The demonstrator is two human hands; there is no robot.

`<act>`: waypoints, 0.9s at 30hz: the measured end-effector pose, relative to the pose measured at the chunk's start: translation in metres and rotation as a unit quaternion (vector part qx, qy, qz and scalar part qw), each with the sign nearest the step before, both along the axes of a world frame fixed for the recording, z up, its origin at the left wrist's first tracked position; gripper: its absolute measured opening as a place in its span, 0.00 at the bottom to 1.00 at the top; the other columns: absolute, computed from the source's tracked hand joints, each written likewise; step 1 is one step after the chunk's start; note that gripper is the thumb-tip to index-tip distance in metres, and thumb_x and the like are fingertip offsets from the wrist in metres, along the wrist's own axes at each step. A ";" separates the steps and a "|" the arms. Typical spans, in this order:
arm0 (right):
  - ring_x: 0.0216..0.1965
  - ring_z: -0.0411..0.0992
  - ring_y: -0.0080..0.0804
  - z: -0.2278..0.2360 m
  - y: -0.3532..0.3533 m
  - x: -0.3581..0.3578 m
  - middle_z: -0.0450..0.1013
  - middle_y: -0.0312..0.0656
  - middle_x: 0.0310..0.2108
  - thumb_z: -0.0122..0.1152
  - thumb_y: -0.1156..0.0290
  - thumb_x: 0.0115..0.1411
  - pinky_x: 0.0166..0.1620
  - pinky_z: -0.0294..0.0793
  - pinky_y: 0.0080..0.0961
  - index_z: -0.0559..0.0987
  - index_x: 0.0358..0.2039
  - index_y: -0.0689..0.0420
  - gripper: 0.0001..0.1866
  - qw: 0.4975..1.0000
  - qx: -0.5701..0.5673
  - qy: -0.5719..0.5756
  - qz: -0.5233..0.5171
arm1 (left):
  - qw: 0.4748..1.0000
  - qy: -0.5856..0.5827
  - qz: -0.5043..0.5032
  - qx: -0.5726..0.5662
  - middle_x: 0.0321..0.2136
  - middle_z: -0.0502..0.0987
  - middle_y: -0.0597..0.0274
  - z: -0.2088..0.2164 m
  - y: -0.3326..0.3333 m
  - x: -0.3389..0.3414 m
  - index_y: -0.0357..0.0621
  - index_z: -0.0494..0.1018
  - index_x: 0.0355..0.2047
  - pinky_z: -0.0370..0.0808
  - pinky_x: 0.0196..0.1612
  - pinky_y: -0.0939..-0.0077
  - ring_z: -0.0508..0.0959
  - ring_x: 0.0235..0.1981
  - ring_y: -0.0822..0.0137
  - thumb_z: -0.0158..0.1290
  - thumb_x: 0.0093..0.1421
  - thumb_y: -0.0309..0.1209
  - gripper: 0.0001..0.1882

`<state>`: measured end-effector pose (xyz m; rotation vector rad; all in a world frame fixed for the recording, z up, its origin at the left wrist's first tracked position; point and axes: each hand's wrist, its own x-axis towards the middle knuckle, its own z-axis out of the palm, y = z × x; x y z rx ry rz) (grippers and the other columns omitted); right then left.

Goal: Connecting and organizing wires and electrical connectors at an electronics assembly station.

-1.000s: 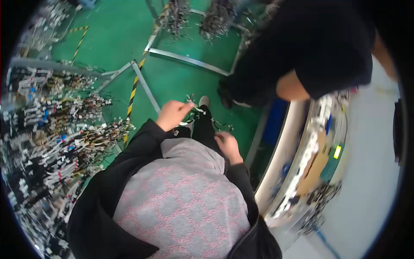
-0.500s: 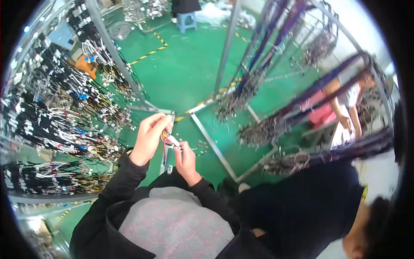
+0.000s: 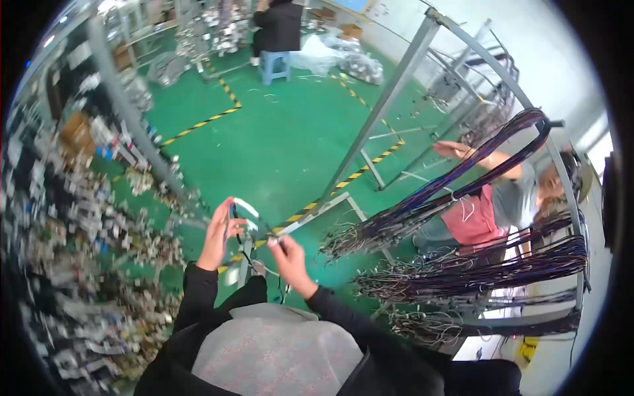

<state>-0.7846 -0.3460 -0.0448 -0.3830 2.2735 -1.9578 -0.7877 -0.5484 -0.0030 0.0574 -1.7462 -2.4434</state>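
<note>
A thin wire harness [image 3: 246, 208] with white and black stretches loops between my two hands, and its lower part hangs beneath them. My left hand [image 3: 215, 236] holds the loop at the thumb and forefinger, its other fingers partly spread. The fingers of my right hand [image 3: 292, 263] pinch the black stretch a little lower and to the right. Motion blur hides the exact grip and the small ends of the harness.
Racks of blurred wire bundles [image 3: 86, 264] fill the left. On the right, dark cable hanks [image 3: 475, 270] hang from a metal frame [image 3: 386, 99], with another person [image 3: 515, 198] behind them. Further back, someone sits on a blue stool [image 3: 275, 66] near clear plastic bags [image 3: 360, 66].
My hands have moved apart, and the harness now forms a wider loop between them. The view has shifted, showing more of the far floor. A dark-clothed person at lower right has mostly left view.
</note>
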 end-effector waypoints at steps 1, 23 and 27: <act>0.21 0.58 0.20 0.009 -0.011 -0.038 0.60 0.37 0.17 0.60 0.64 0.64 0.24 0.61 0.27 0.72 0.29 0.63 0.14 1.000 -0.027 0.006 -0.014 | 0.999 -0.018 0.029 0.001 0.66 0.59 0.51 -0.013 -0.010 -0.022 0.45 0.55 0.68 0.74 0.49 0.69 0.77 0.47 0.64 0.44 0.70 0.44 0.31; 0.14 0.57 0.18 0.166 0.186 -0.381 0.58 0.26 0.17 0.50 0.61 0.69 0.17 0.53 0.18 0.70 0.30 0.52 0.11 0.846 -0.208 0.184 -0.455 | 0.988 -0.133 0.014 -0.082 0.50 0.74 0.56 -0.025 -0.084 -0.287 0.41 0.67 0.58 0.75 0.43 0.73 0.78 0.41 0.68 0.51 0.67 0.42 0.25; 0.26 0.74 0.32 0.105 0.326 -0.426 0.78 0.40 0.34 0.48 0.67 0.65 0.27 0.72 0.33 0.78 0.43 0.57 0.12 0.760 0.218 0.278 -0.546 | 0.983 -0.142 0.022 -0.112 0.49 0.75 0.60 -0.022 -0.069 -0.281 0.44 0.67 0.57 0.75 0.43 0.73 0.78 0.39 0.69 0.51 0.67 0.40 0.22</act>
